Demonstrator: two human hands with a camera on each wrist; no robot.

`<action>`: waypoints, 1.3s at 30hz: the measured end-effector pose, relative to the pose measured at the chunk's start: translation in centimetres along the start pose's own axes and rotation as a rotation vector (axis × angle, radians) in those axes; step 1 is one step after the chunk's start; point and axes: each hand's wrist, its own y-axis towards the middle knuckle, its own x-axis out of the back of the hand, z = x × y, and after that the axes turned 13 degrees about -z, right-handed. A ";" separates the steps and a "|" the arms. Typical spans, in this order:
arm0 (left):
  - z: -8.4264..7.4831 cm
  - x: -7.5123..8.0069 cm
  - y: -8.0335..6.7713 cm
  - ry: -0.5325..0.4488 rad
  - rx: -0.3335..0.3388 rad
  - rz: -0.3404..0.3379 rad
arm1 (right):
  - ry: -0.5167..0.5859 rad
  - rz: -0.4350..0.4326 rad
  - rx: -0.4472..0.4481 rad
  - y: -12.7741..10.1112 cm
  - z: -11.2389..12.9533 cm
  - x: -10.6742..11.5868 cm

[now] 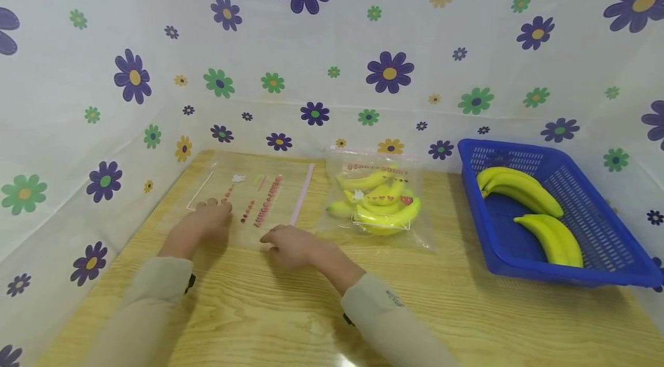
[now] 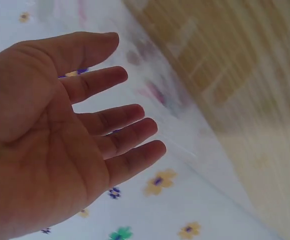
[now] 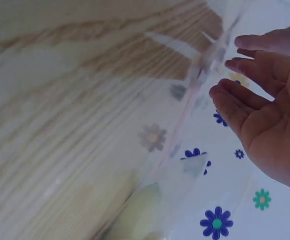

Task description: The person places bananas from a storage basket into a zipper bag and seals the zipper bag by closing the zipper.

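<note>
A clear zip bag (image 1: 264, 182) with red print and a pink seal strip lies flat on the left of the table. Over its left part is my left hand (image 1: 207, 220), whose slightly bent fingers hold nothing in the left wrist view. My right hand (image 1: 290, 246) is at the bag's near right corner, below the pink strip. In the right wrist view the fingers (image 3: 229, 102) are loosely extended, with no object gripped; whether they touch the bag cannot be told. Just right of that bag lies a second clear bag (image 1: 422, 234) containing several yellow bananas (image 1: 381, 220).
A blue plastic basket (image 1: 560, 275) stands at the right, with one banana bunch (image 1: 519, 185) at its back and another (image 1: 557, 240) in front. White flower-printed sheeting (image 1: 347, 33) rises behind and beside the wooden table (image 1: 290, 321).
</note>
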 end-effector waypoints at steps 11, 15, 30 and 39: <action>-7.1 -0.8 1.2 -0.035 -0.041 -0.054 | 0.174 -0.185 -0.073 -4.8 -2.1 2.4; -8.9 -2.0 2.1 -0.044 -0.014 -0.032 | 0.241 -0.258 -0.074 -5.7 -3.0 2.7; -9.9 -3.2 3.5 -0.057 0.001 -0.018 | 0.463 -0.377 -0.287 -5.0 -4.6 3.6; -8.8 -3.2 3.2 -0.138 -0.053 -0.121 | 0.743 -0.400 -0.510 -2.5 -4.7 2.9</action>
